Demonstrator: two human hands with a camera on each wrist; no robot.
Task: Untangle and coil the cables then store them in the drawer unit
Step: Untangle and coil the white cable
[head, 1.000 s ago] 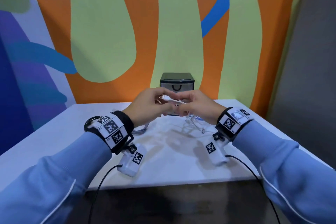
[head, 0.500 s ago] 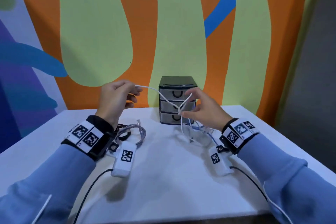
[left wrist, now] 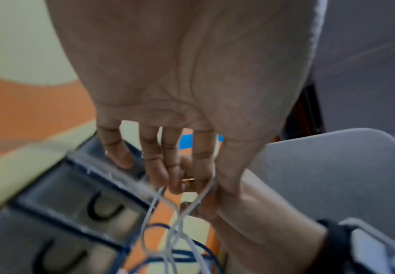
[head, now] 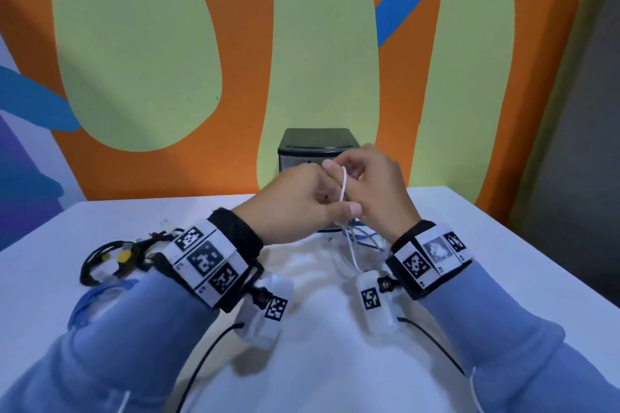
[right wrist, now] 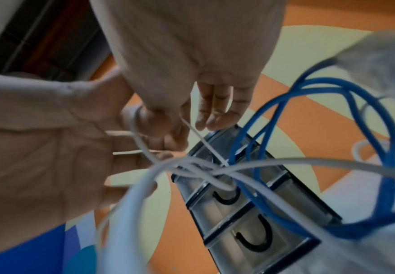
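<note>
A: Why are the hands together at centre frame?
B: The left hand (head: 295, 201) and right hand (head: 375, 191) both pinch the white cable (head: 343, 189), winding a loop; its slack hangs into the blue cable (right wrist: 384, 148), before the drawer unit (head: 317, 144).

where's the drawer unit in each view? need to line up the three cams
Head: drawer unit centre, at the wall, mostly hidden behind both hands.
Left wrist: lower left, tilted, two U-shaped handles showing.
Right wrist: lower centre-right, tilted, behind the cables.
Shared landmark: the white cable, crossing in front of the unit in all three.
</note>
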